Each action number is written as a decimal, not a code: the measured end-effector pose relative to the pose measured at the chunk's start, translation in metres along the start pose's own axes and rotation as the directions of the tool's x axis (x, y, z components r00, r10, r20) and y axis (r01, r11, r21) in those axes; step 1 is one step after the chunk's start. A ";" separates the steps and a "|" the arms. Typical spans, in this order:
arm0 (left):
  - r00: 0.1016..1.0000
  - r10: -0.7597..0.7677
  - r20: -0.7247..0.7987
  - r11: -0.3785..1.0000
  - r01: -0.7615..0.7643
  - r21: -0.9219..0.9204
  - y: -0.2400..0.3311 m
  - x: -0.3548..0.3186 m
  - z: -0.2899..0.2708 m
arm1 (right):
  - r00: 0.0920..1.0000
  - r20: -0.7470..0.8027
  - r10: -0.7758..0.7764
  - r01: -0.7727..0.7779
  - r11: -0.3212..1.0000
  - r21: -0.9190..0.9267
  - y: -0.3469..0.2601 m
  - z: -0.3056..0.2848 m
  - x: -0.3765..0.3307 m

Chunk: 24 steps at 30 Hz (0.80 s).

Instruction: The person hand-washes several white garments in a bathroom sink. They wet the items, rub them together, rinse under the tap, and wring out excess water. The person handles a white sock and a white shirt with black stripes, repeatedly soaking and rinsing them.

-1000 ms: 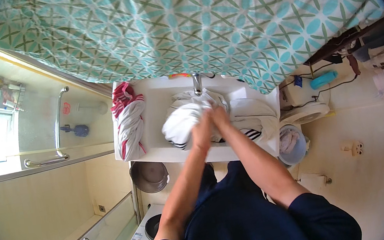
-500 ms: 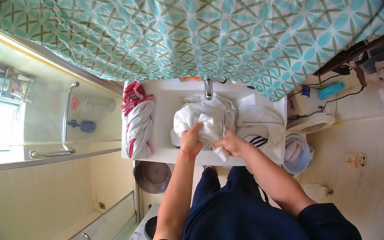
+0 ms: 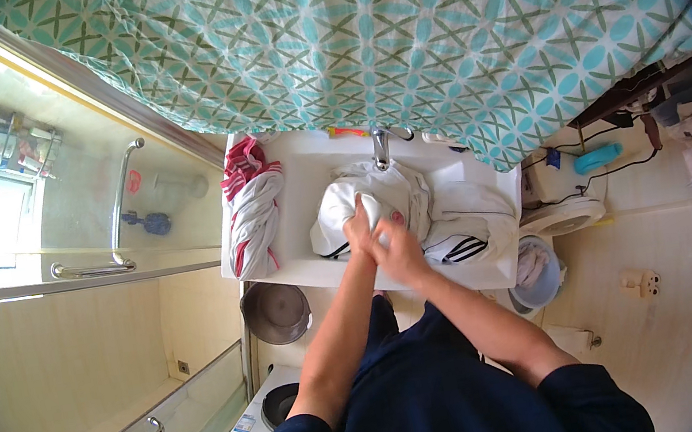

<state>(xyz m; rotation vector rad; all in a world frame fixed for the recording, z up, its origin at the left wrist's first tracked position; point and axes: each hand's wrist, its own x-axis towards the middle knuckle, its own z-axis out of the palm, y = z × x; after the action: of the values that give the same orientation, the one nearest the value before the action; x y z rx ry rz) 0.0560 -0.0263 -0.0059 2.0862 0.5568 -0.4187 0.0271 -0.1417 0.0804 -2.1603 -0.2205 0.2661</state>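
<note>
A bunched white garment lies in the white sink, below the chrome faucet. My left hand is closed on a raised fold of it. Close against the left hand, my right hand is curled and slightly blurred, closed on the same garment, though the fabric inside its fingers is mostly hidden. To the right, white clothing with black stripes is heaped on the sink's side. A twisted white and red garment rests along the left rim.
A patterned curtain hangs beyond the sink. Below the sink's left front corner is a grey-brown basin, with a white appliance nearer me. At right stand a pale blue bucket holding cloth and a toilet.
My hands have come together, the right moving left against the left hand. The cloth end that hung from my right hand no longer shows. The view has shifted slightly.
</note>
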 end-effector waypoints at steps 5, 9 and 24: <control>0.977 0.166 -0.135 0.972 -0.185 -0.146 0.044 -0.023 -0.017 | 0.929 -0.281 0.239 -0.188 0.963 0.195 0.005 0.005 0.025; 0.997 -0.042 0.069 0.948 0.062 -0.312 0.054 -0.027 -0.017 | 0.903 -0.089 0.421 -0.389 0.887 0.248 0.012 0.005 0.036; 0.902 0.227 -0.366 0.956 -0.278 -0.093 0.026 -0.014 0.019 | 0.858 0.135 0.495 -0.485 0.695 0.531 0.029 -0.001 0.047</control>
<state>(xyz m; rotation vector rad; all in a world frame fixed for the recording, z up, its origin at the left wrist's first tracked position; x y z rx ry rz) 0.0570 -0.0585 0.0087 2.0680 0.4942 0.1488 0.0746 -0.1470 0.0520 -1.5963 0.4238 0.5445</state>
